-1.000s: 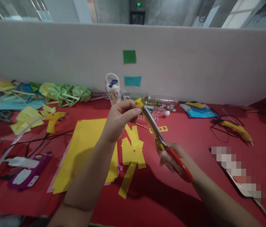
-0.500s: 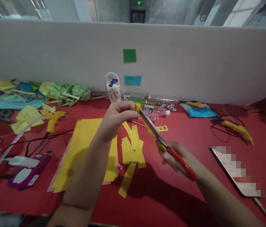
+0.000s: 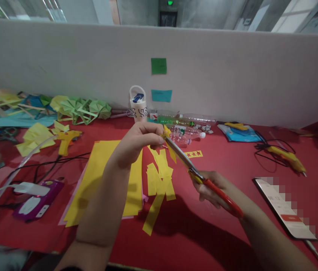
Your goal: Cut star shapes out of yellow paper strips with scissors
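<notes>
Over red table [image 3: 232,154], left hand [image 3: 140,142] tight on half-hidden yellow paper [image 3: 167,131], right hand [image 3: 208,195] around scissors [image 3: 181,154]

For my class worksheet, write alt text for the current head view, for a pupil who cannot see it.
A person's left hand pinches a small piece of yellow paper while the right hand holds red-handled scissors, blade tips at the paper. On the red table, yellow strips lie beside a stack of yellow and pink sheets.

The phone [image 3: 288,222] near the counter's [image 3: 204,241] right edge shows faint digits [image 3: 273,198], apparently "00 12"; the green sign [image 3: 170,2] is illegible.
</notes>
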Tool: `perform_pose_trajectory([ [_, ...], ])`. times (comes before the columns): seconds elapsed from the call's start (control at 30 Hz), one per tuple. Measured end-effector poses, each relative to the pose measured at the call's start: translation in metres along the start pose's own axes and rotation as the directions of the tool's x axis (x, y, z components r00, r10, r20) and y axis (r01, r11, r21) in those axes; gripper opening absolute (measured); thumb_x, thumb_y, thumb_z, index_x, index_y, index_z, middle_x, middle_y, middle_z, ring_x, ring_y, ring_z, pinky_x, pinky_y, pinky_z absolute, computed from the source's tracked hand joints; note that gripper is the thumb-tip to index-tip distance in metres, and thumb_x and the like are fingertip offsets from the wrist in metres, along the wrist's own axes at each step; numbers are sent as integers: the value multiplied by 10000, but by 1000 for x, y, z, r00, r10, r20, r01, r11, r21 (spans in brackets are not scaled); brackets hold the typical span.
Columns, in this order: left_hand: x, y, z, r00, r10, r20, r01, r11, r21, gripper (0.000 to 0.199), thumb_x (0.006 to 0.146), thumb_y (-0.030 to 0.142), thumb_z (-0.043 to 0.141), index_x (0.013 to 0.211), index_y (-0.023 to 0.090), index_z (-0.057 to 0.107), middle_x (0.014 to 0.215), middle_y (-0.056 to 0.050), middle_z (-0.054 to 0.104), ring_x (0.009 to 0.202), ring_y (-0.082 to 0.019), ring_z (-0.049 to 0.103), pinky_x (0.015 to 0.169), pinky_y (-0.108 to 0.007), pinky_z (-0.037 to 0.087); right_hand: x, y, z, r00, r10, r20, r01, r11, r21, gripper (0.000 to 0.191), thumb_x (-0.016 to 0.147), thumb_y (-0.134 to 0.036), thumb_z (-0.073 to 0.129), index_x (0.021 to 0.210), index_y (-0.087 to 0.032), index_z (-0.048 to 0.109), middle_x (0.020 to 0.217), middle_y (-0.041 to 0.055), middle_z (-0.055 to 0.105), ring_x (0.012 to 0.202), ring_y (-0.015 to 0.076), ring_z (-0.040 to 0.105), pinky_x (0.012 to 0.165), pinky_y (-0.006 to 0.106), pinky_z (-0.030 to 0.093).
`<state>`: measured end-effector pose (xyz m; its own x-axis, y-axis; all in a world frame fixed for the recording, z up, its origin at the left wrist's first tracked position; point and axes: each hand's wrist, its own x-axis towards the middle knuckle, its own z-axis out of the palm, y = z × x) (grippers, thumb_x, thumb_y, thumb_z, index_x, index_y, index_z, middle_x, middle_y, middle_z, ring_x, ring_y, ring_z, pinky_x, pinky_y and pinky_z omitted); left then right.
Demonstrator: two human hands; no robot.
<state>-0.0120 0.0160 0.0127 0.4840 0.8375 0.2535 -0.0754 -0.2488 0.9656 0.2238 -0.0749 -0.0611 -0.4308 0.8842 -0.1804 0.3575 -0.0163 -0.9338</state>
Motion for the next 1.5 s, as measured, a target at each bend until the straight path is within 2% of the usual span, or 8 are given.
perform_pose_trajectory([
  [0.1,0,2,-1,1000,0,4,0,1000,7,180,586,212,599,430,182,515,482,12,460,517,-101,418,528,-274,317,0,3,-1,999,27,21,-27,1000,-1,546,833,-721,540,684,-215,398,521,-72,418,369,48,351,358,192,269],
  [0.27,-1,4,-1,1000,-9,8,9,1000,12,178,588,212,588,429,185,512,473,14,449,506,-99,408,522,-272,318,0,2,-1,1000,2,17,-1,1000,-8,552,832,-726,533,670,-215,400,546,-50,460,377,47,349,339,193,237],
  [0.63,-1,5,1,999,-30,18,31,999,-15,162,569,199,583,426,180,509,461,16,428,489,-94,393,508,-272,305,-1,-3,0,999,40,20,-40,999,2,574,796,-767,524,687,-218,397,532,-67,412,368,49,350,345,190,256],
  [0.8,-1,6,1,999,-43,10,43,999,-20,145,544,210,587,419,184,518,461,15,429,489,-98,393,492,-266,304,-1,-5,0,998,56,8,-55,998,-23,555,811,-731,534,659,-215,397,540,-47,441,378,52,349,344,196,251],
  [0.97,0,6,0,999,-24,34,24,1000,-2,162,549,204,571,408,186,494,453,16,421,484,-94,374,493,-272,295,-2,-5,-1,999,37,34,-36,999,-7,605,774,-801,507,656,-217,400,517,-58,413,367,48,335,348,199,242],
  [1.17,0,6,-3,998,-42,53,42,999,-3,145,543,210,589,420,182,518,461,12,431,494,-101,388,500,-274,303,-1,-3,-2,998,37,49,-37,999,-8,582,801,-765,528,655,-219,391,527,-53,433,368,48,340,339,199,233],
  [1.5,1,2,-7,993,-83,85,82,997,15,141,546,214,590,427,183,521,456,7,461,502,-108,413,503,-272,317,-1,-2,0,993,109,38,-111,991,76,509,791,-661,598,667,-229,358,511,-82,397,349,40,328,345,185,218],
])
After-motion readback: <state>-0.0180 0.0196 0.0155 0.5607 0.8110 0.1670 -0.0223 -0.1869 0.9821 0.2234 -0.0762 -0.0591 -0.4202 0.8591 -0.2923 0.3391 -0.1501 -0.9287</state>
